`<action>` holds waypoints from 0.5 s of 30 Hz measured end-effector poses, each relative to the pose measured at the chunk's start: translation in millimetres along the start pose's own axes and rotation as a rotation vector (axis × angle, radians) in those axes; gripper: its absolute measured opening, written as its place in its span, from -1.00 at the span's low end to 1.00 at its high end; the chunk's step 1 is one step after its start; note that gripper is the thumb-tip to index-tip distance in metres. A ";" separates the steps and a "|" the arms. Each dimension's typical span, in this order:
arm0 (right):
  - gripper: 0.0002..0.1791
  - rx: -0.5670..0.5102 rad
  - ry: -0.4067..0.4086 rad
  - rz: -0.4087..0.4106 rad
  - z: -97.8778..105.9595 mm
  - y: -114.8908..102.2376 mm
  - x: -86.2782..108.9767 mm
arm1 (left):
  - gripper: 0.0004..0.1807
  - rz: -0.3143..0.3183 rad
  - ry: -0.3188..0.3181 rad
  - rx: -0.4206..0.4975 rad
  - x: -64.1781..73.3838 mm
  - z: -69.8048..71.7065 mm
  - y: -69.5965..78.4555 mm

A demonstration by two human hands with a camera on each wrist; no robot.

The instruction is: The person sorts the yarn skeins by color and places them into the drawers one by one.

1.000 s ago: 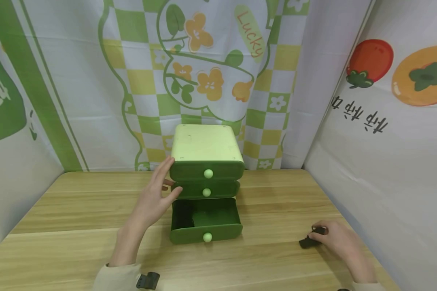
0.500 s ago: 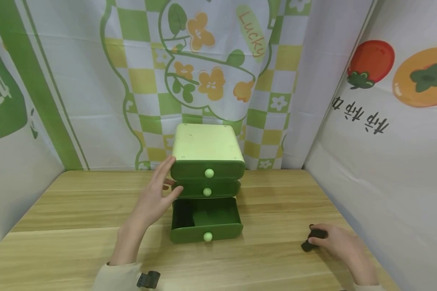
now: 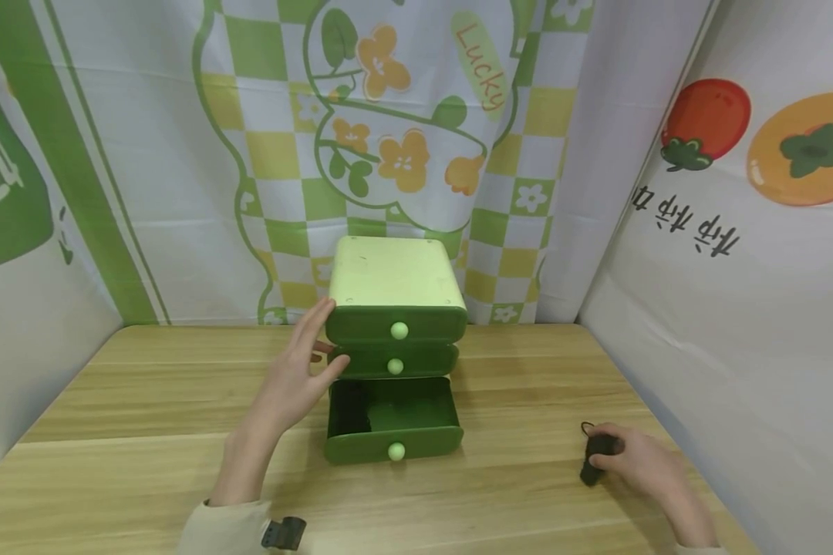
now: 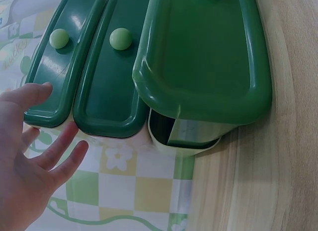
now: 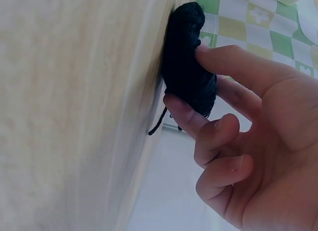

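Note:
A bundle of black cord lies at the table's right side, wound tight with a loose end sticking out. My right hand pinches it between thumb and fingers, close over the tabletop, as the right wrist view shows. At the middle stands a small green drawer cabinet with round pale knobs. Its bottom drawer is pulled out, with something black in the left part. My left hand rests at the cabinet's left side, fingers extended and thumb near the middle drawer.
The wooden table bears the cabinet. Behind it hangs a checked, flowered curtain. A white printed sheet borders the right side, close to my right hand. A dark strap is on my left wrist.
The cord bundle has turned in my right hand's grip from slanting to nearly pointing toward me, and a thin loop now shows at its far end. My left hand and the drawers keep their places.

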State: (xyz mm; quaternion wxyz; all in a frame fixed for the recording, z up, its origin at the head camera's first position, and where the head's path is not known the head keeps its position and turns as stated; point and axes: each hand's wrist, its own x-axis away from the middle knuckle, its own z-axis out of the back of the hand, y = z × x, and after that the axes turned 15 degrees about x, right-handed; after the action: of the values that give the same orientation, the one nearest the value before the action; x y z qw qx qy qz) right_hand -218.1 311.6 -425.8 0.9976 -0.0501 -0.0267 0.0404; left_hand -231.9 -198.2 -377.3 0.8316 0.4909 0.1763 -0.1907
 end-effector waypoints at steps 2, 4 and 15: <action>-0.45 -0.006 -0.002 -0.006 -0.3 -0.4 0.2 | -0.10 0.000 0.000 0.001 0.0 -0.2 -0.3; -0.45 -0.007 -0.001 -0.011 0.0 -0.9 0.3 | -0.10 -0.002 0.000 0.001 -0.3 -0.3 -0.4; -0.43 -0.036 -0.011 0.002 8.5 -16.0 -4.0 | -0.10 0.002 -0.002 0.007 0.3 0.3 0.0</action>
State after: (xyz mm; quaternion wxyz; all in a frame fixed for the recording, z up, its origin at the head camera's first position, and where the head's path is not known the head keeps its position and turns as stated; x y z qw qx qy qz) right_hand -221.3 296.2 -416.0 0.9963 -0.0679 -0.0331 0.0414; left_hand -231.7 -198.5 -377.3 0.8301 0.4940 0.1743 -0.1911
